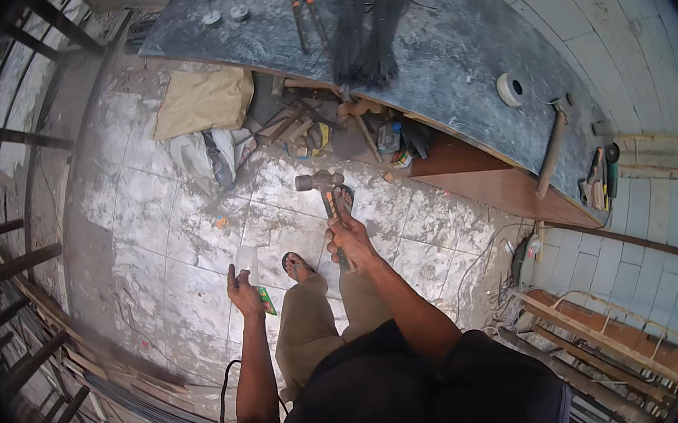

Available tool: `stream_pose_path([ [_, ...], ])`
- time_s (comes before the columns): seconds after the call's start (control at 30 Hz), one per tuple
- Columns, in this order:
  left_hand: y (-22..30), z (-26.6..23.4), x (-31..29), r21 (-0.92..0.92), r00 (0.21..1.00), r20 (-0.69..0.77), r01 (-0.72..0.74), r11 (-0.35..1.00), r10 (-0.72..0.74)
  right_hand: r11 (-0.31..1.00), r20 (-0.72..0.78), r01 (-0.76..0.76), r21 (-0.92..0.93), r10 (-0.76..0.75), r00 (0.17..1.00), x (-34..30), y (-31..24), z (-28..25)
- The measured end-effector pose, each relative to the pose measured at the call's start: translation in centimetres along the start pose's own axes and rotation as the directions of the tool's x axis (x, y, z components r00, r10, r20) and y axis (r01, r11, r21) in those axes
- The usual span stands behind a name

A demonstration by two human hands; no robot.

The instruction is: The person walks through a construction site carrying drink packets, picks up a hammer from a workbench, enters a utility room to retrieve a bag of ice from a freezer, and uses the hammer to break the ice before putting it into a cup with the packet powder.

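My right hand (351, 244) is wrapped round the dark and orange handle of a ball-peen hammer (322, 181). The hammer's head points up and to the left, above my right foot. My left hand (244, 293) is lower and to the left, its fingers partly curled around a small plastic packet. A clear, whitish part (247, 258) rises past the fingertips, and a green printed part (266, 300) shows beside the palm. The grip itself is partly hidden.
A grey worktable (463, 51) ahead bears pliers (306, 14), a bundle of dark strands (365, 41), a white spool (510, 89) and another hammer (553, 151). Beneath lie scrap wood and a tan sack (204, 102). Metal racks (605, 355) stand right; bars and rods line the left.
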State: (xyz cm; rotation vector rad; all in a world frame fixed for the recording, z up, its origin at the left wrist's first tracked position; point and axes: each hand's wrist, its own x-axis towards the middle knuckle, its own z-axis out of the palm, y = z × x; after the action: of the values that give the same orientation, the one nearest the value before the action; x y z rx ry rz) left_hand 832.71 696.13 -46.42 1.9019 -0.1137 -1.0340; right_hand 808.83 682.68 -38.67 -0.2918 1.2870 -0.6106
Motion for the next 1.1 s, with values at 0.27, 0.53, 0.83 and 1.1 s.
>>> stream_pose_path([
  [0.27,6.8,-2.7,-4.8,0.136,0.905,0.378,-0.264,0.955,0.196,0.78,-0.278,0.111,-0.615,-0.347,0.896,-17.9,13.6,-14.0],
  [0.53,23.7,5.8,-6.4,-0.349,0.94,0.27,-0.108,0.931,0.21,0.946,-0.726,-0.087,-0.313,-0.179,0.664,-31.9,29.2,-27.5],
  [0.83,45.6,17.2,-28.2,-0.306,0.605,0.252,-0.691,0.655,0.756,0.848,-0.8,0.316,0.425,0.189,0.569,-49.0,53.5,-41.8],
  [1.1,33.5,32.9,-42.5,0.205,0.237,0.333,-0.963,0.175,0.913,0.583,-0.811,0.567,0.582,0.466,0.354,-55.0,67.2,-46.5],
])
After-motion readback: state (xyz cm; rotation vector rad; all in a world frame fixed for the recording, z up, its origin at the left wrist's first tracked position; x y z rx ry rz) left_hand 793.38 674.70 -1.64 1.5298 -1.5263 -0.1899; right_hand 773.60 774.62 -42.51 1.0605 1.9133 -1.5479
